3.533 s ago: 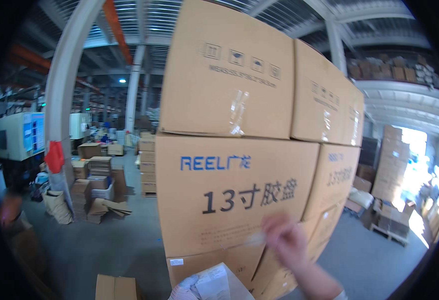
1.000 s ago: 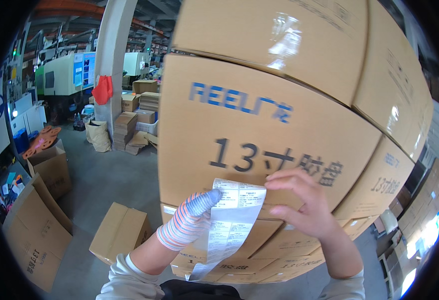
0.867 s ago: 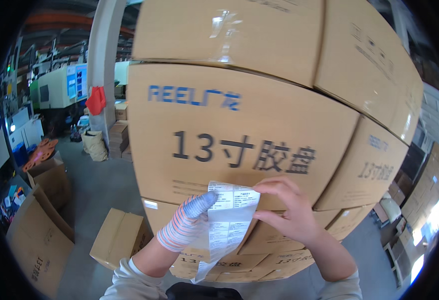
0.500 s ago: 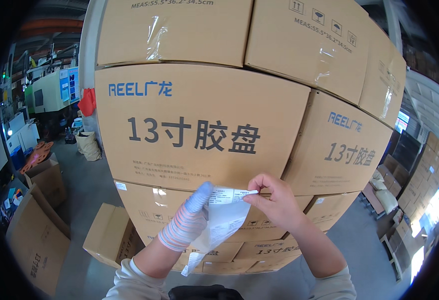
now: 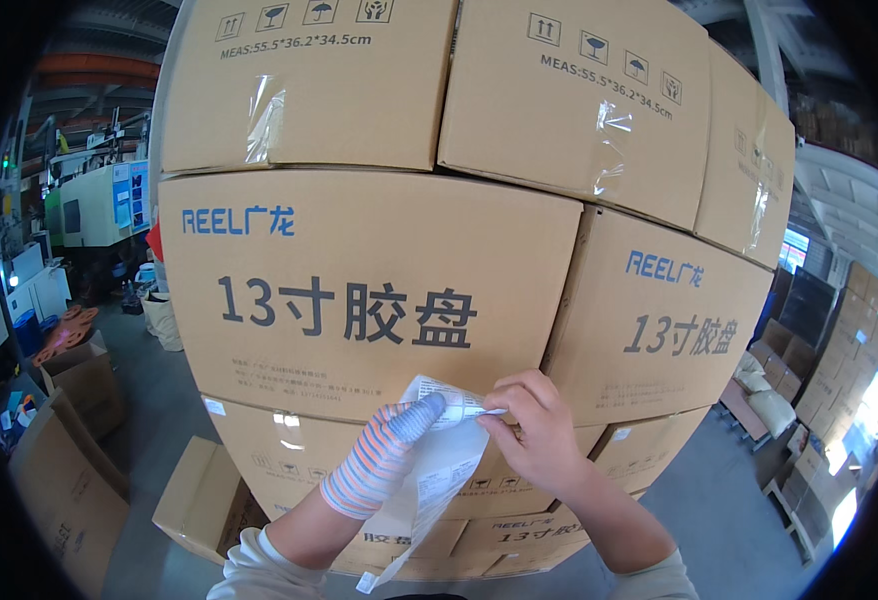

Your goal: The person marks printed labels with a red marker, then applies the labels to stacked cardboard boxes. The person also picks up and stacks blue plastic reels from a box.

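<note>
A long white strip of printed labels point(image 5: 447, 455) hangs between my hands, its tail curling down toward the lower edge. My left hand point(image 5: 379, 462), in a striped knit glove, is closed on the strip, the thumb lying across the printed top part. My right hand point(image 5: 541, 428) is bare and pinches the right corner of the top label between thumb and fingertips. Whether that corner is peeled off the backing cannot be made out. Right behind both hands stands a large cardboard box point(image 5: 359, 245) with dark and blue print, part of a tall stack.
More taped boxes point(image 5: 579, 110) sit above, and another box point(image 5: 659, 320) adjoins on the right. A smaller carton point(image 5: 199, 500) stands on the floor at left, near a flattened cardboard piece point(image 5: 69, 490). Machinery point(image 5: 94, 205) is far left; white sacks point(image 5: 774, 410) lie at right.
The boxes have shifted down and left in the picture. My left thumb has bent over the label strip, and the hands are closer together. The strip's top has tilted.
</note>
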Demonstrator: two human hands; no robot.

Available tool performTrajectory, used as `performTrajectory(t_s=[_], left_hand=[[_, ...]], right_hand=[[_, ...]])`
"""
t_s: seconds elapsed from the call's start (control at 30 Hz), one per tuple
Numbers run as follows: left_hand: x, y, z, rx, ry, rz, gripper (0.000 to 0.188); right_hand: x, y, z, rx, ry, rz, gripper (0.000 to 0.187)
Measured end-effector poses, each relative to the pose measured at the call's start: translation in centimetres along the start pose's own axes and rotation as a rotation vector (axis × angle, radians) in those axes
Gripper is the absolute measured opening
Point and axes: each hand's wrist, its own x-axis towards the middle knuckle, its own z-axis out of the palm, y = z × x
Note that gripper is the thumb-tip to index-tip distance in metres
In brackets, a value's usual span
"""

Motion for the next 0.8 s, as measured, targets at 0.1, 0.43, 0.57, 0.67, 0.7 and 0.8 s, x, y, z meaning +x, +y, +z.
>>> performTrajectory(t_s=[0.1, 0.43, 0.57, 0.67, 0.7, 0.8], left_hand=[[1.8, 0.0, -0.9, 0.002, 0.012, 0.023, 0.034], [5.2, 1.8, -3.0, -0.134, -0.005, 0.003, 0.027], [5.9, 1.4, -4.2, -0.155, 0.026, 0.003, 0.026], [6.1, 1.6, -4.7, -0.084, 0.004, 0.027, 0.029], [6.3, 1.5, -4.9, -0.067, 0.017, 0.025, 0.029], [6.5, 0.6, -6.0, 0.283, 0.036, 0.288, 0.028]], right_hand=[[1.0, 1.2, 1.3, 0.022, 0.017, 0.009, 0.022], [4.0, 3.7, 4.4, 0.037, -0.021, 0.098, 0.021], [4.5, 4.0, 5.4, 0.026, -0.018, 0.099, 0.02], [4.8, 4.0, 5.7, 0.001, 0.014, 0.057, 0.022], [4.7, 4.2, 5.5, -0.036, 0.014, -0.018, 0.021], [4.6, 4.2, 4.0, -0.051, -0.023, -0.225, 0.019]])
